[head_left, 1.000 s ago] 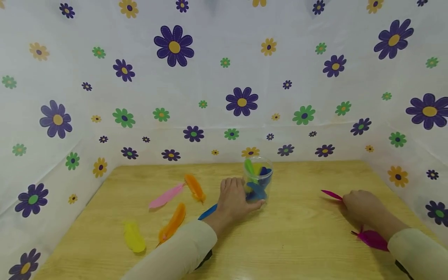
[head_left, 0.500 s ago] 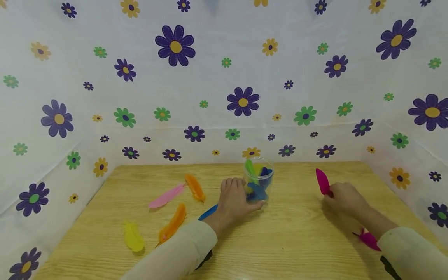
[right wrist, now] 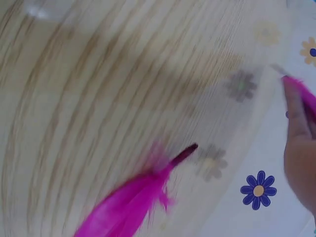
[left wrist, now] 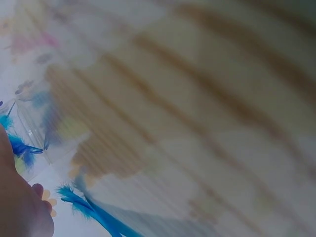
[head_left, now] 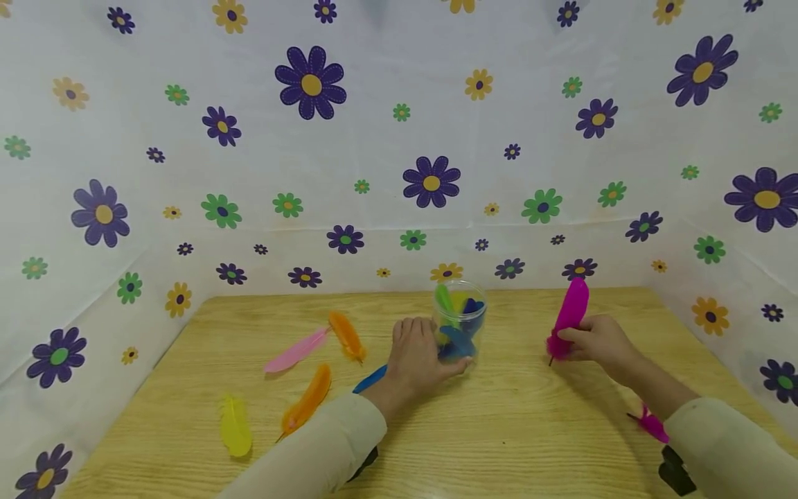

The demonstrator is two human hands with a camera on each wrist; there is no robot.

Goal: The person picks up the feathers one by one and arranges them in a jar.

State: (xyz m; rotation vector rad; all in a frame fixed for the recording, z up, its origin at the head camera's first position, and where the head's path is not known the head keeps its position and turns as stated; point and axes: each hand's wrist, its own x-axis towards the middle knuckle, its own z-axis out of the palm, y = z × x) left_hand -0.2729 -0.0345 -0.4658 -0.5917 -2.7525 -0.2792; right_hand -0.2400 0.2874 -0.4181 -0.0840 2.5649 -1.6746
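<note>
In the head view a clear plastic cup (head_left: 460,316) stands upright with green, yellow and blue feathers inside. My left hand (head_left: 416,357) holds its left side low down, thumb across the front. Right of the cup, my right hand (head_left: 601,344) pinches a magenta feather (head_left: 571,308) near its quill, tip pointing up. A second magenta feather (right wrist: 131,200) lies on the table, partly under my right forearm in the head view. Beside my left wrist lies a blue feather (head_left: 370,378), partly hidden by that arm.
On the left of the wooden table (head_left: 499,430) lie a pink feather (head_left: 296,350), a yellow feather (head_left: 235,426), an upper orange feather (head_left: 347,336) and a lower orange feather (head_left: 308,398). A white flower-print cloth (head_left: 374,138) rises behind and at both sides.
My right hand has moved left and away from me with the magenta feather, turning it from lying nearly flat to upright. My left hand stays on the cup.
</note>
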